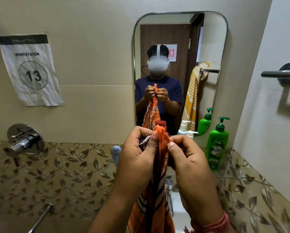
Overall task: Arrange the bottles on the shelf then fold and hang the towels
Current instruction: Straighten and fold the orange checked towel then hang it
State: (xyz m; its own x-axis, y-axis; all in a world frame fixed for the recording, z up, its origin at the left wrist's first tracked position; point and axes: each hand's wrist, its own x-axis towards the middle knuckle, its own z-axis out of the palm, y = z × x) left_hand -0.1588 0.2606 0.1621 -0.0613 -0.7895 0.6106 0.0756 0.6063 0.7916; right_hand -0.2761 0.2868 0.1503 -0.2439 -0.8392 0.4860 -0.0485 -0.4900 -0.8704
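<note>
An orange striped towel [157, 195] with a frayed fringe hangs straight down in front of me. My left hand [135, 158] and my right hand [188, 163] pinch its top corners together at chest height, fingers closed on the cloth. Behind the hands, on a glass shelf [228, 175] under the mirror, stand a green pump bottle [216, 145], a white pump bottle [190, 134], a red-capped bottle [160, 123] mostly hidden by the towel, and a small pale blue item [116, 153].
A mirror [179, 31] on the beige wall reflects a yellow striped towel [194, 96] on a rail behind me. A chrome towel bar [280, 74] is on the right wall. A chrome valve [23, 140] and pipe [41, 217] are at left; a tap [169, 190] is below.
</note>
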